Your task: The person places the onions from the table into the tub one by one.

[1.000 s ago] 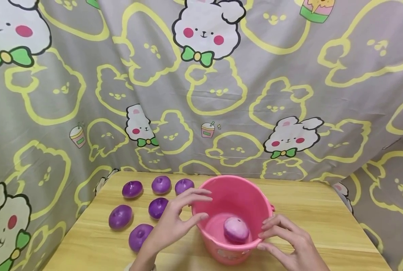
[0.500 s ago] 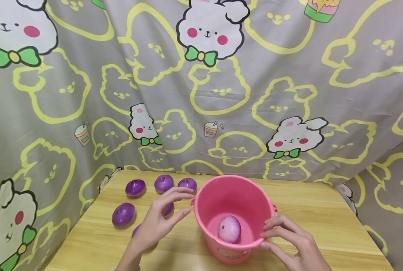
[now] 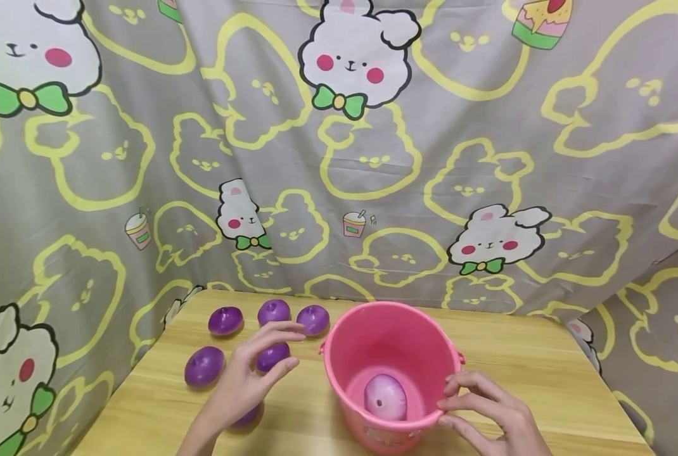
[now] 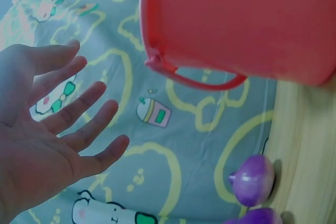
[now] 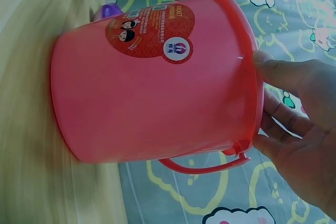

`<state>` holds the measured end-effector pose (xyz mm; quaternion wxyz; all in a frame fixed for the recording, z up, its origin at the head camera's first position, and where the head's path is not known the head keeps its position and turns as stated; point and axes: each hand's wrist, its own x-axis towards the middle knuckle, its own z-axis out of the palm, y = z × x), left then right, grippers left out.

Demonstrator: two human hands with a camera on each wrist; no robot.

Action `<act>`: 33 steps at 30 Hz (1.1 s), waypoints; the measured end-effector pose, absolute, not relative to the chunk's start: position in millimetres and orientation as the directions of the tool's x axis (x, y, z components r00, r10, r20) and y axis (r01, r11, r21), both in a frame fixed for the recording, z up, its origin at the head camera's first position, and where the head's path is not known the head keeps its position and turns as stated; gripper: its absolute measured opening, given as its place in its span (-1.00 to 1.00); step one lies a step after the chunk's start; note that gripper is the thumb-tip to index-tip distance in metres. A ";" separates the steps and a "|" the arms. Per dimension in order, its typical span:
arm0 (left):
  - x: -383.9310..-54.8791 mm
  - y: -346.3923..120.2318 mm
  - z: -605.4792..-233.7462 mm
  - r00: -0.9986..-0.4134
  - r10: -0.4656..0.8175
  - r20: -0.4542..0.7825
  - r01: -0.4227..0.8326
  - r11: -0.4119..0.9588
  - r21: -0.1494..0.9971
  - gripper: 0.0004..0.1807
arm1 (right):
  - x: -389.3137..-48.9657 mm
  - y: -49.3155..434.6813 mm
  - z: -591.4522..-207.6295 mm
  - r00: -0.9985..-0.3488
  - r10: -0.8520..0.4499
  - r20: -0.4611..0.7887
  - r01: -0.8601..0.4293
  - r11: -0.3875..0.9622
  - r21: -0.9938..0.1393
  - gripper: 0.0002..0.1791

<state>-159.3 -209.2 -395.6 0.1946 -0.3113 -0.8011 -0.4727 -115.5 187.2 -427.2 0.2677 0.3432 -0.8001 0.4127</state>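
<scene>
A pink bucket [image 3: 339,386] stands upright on the table, with one pale purple onion [image 3: 386,398] lying on its bottom. My right hand [image 3: 495,415] pinches the bucket's right rim between thumb and fingers; the right wrist view shows the thumb [image 5: 278,72] against the outside of the lip. Off to the left of the bucket, my left hand [image 3: 248,373] hovers with fingers spread and nothing in it. Beneath and behind that hand lie several purple onions, among them one [image 3: 273,357] seen past its fingers and another [image 3: 250,415] partly hidden by the wrist.
More onions lie at the table's left, such as a dark one [image 3: 225,321] at the back and one [image 3: 204,367] nearer. A bucket handle [image 4: 210,83] hangs down the far side. A patterned curtain [image 3: 293,152] rises behind the wooden table [image 3: 521,354].
My left hand has moved left, away from the bucket and over the onions. Inside the bucket the onion has rolled and turned slightly. The right hand stays at the rim.
</scene>
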 end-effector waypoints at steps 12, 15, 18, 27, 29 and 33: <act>-155.6 -237.6 -401.4 -0.766 0.289 0.575 0.638 0.451 0.623 -0.61 | -110.4 183.6 -418.9 -0.694 -0.315 0.648 -0.708 0.464 -0.533 -0.53; -155.4 -242.5 -403.9 -0.765 0.290 0.575 0.637 0.474 0.608 -0.60 | -110.5 183.6 -419.0 -0.699 -0.308 0.646 -0.701 0.477 -0.531 -0.50; -155.1 -246.8 -406.9 -0.765 0.289 0.576 0.634 0.498 0.592 -0.58 | -111.0 184.0 -420.5 -0.680 -0.307 0.666 -0.716 0.473 -0.513 -0.45; -152.2 -259.0 -415.3 -0.772 0.271 0.575 0.609 0.576 0.546 -0.55 | -110.8 184.7 -421.5 -0.667 -0.313 0.676 -0.729 0.462 -0.505 -0.44; -151.2 -261.5 -417.3 -0.766 0.273 0.582 0.610 0.593 0.525 -0.54 | -110.4 184.0 -421.0 -0.668 -0.314 0.674 -0.728 0.464 -0.505 -0.45; -150.1 -265.8 -423.0 -0.749 0.281 0.601 0.622 0.610 0.490 -0.52 | -109.5 182.3 -420.6 -0.682 -0.305 0.664 -0.712 0.482 -0.511 -0.44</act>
